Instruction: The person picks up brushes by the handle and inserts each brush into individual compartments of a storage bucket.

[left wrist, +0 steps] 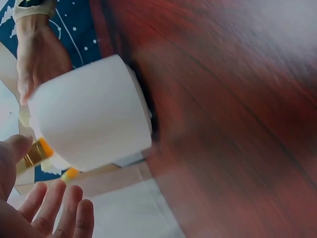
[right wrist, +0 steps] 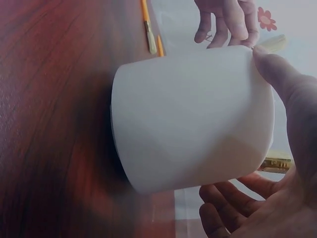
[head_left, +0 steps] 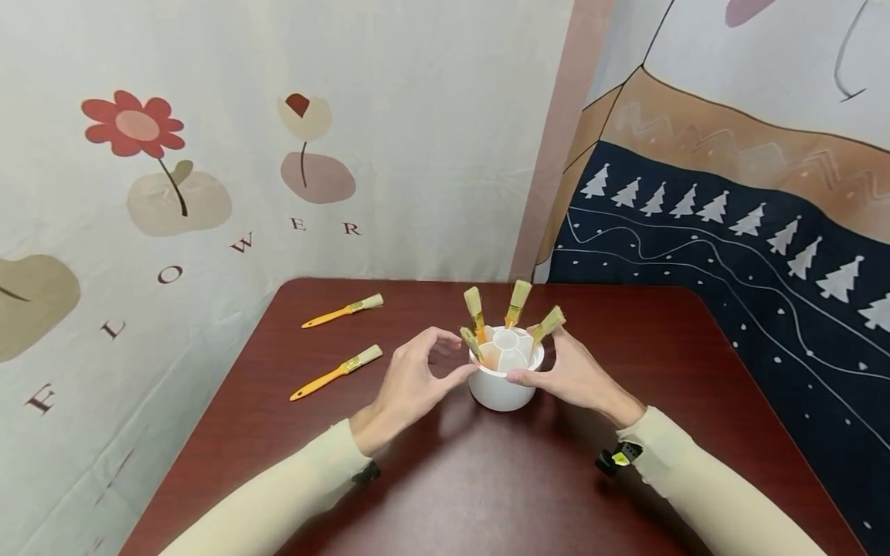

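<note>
White divided holder (head_left: 502,392) with paintbrushes, between two hands on a dark red table (head_left: 452,502). The holder stands about midway between the table's left and right edges, nearer the far edge than the near one. Four upright brushes (head_left: 518,304), bristles up, lean outward in its outer compartments around a round central one. The right hand (head_left: 580,374) grips the holder from the right side, its thumb on the near rim and its other fingers around the far side. The left hand (head_left: 406,378) is at the opposite side, fingers wide apart from the thumb and holding nothing; whether the thumb tip touches the rim cannot be told. Two further brushes with yellow-orange handles lie toward the table's left edge, bristles pointing right: the far brush (head_left: 348,310) near the far left corner, the near brush (head_left: 337,372) just below it. Behind the far edge hangs a pale flower-printed cloth (head_left: 445,139).
</note>
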Available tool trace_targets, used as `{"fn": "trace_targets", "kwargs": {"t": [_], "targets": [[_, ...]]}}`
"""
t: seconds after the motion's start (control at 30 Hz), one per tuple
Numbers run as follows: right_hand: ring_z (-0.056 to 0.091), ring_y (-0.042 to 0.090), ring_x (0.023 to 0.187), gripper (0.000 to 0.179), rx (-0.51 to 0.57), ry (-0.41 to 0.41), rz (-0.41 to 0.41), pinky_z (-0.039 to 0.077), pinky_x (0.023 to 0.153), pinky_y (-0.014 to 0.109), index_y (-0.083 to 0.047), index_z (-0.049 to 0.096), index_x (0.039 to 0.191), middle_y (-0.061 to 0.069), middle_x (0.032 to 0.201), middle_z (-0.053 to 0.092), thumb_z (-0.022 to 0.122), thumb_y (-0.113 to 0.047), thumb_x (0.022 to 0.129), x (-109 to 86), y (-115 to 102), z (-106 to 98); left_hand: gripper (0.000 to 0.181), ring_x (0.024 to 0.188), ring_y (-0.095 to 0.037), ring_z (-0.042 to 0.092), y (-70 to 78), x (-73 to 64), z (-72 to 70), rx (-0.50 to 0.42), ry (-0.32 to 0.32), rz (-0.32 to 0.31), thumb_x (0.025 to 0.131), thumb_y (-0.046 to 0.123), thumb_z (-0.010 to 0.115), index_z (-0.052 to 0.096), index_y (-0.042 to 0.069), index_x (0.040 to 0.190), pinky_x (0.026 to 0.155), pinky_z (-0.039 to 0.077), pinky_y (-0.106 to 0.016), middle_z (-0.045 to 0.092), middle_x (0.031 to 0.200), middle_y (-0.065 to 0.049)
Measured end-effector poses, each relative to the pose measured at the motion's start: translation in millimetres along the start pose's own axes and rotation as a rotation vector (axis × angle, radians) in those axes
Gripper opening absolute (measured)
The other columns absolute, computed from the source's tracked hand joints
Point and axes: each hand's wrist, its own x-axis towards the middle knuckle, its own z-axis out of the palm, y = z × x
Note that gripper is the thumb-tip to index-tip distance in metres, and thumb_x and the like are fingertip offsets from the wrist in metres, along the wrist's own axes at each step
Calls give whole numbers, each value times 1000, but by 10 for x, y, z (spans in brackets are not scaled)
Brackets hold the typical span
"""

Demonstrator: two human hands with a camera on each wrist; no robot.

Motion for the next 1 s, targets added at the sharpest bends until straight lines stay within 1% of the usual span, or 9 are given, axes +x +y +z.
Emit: {"fn": "trace_targets", "kwargs": {"t": [0.2,0.37,0.53,0.57,0.67,0.77,0.8,0.93,1.0], "targets": [[67,33,149,99,7,39,7,51,129,69,-16,52,163,10,158,69,98,-62,88,-28,-45,78,50,106,-23,84,-157,-28,-162,157,17,51,91,37,104,77,15,127,90,70,-44,85,122,-5],[69,30,147,100,13,70,26,52,129,66,-16,52,162,10,158,69,99,-63,88,-59,-81,131,50,108,-25,83,-315,-18,-333,226,16,12,92,40,103,77,15,128,91,70,-45,84,123,-4],[69,32,147,102,-6,96,52,55,125,65,-14,50,161,11,157,66,98,-65,88,-103,-96,149,46,103,-27,82,-548,-33,-497,241,31,13,95,41,100,77,17,128,86,69,-48,83,122,-2],[69,32,147,102,-8,102,55,56,125,65,-14,50,160,12,156,66,98,-65,87,-110,-101,153,47,100,-23,81,-690,-41,-503,216,50,32,96,46,98,77,19,128,83,68,-43,83,122,1],[68,33,146,100,-13,125,54,56,125,64,-13,49,158,12,154,66,99,-64,87,-121,-123,161,47,96,-24,82,-839,-65,-599,223,65,39,95,49,98,78,20,127,77,68,-44,83,120,1],[68,33,146,99,-18,143,57,56,124,63,-12,49,156,12,153,66,99,-65,87,-130,-142,177,48,102,-27,84,-931,-86,-685,269,44,-7,96,45,98,78,16,129,81,69,-49,84,121,-2],[68,33,146,100,-20,146,60,56,124,63,-12,49,156,12,153,65,98,-66,87,-134,-145,186,47,106,-32,84,-875,-94,-735,307,17,-41,96,37,99,78,13,130,84,69,-55,84,122,-6],[68,34,146,103,-23,153,81,57,124,63,-12,49,158,12,155,63,97,-69,87,-159,-163,229,48,113,-32,81,-997,-141,-824,369,-62,-124,97,33,98,78,10,134,93,68,-56,84,127,-9],[68,34,146,105,-24,157,93,57,123,63,-12,48,159,12,156,62,97,-70,86,-174,-172,253,49,113,-32,80,-1075,-168,-869,383,-97,-143,97,32,99,78,10,135,95,67,-55,84,129,-9]]}}
